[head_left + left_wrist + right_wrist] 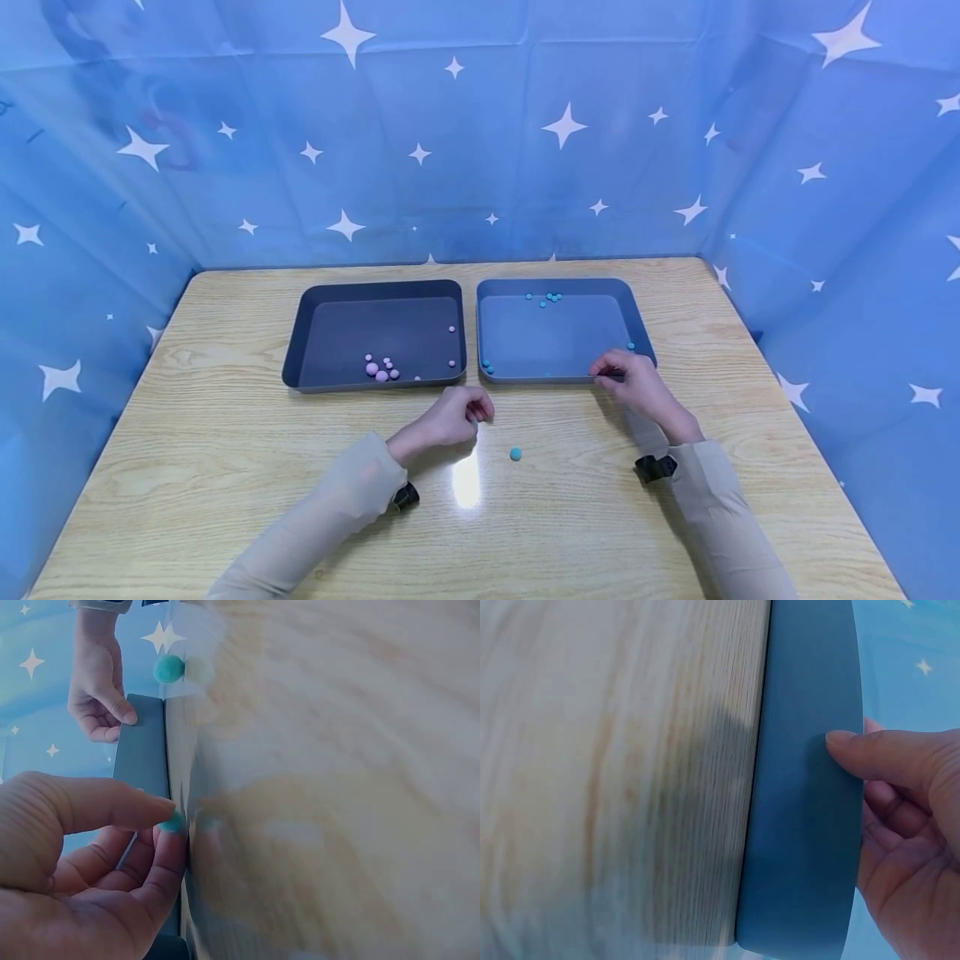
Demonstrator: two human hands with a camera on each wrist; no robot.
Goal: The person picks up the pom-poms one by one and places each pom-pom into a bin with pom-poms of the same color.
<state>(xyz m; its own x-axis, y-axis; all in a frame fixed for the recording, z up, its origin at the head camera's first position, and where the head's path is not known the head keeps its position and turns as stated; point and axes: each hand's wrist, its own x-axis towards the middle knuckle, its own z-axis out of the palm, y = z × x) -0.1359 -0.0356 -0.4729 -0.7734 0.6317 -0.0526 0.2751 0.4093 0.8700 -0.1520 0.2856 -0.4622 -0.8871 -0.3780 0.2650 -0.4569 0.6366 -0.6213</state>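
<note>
In the left wrist view, my left hand pinches a small teal ball between thumb and index finger, low over the table. From the head view, this left hand is just in front of the gap between two trays, its ball hidden. My right hand holds the front rim of the blue tray, thumb on the outer wall and fingers behind it. Another teal ball lies on the table between the hands. Several small teal balls sit inside the blue tray.
A dark tray stands left of the blue one, with several pink balls of differing sizes in it. Both trays rest toward the back of the wooden table. Blue star-patterned cloth surrounds the table's back and sides.
</note>
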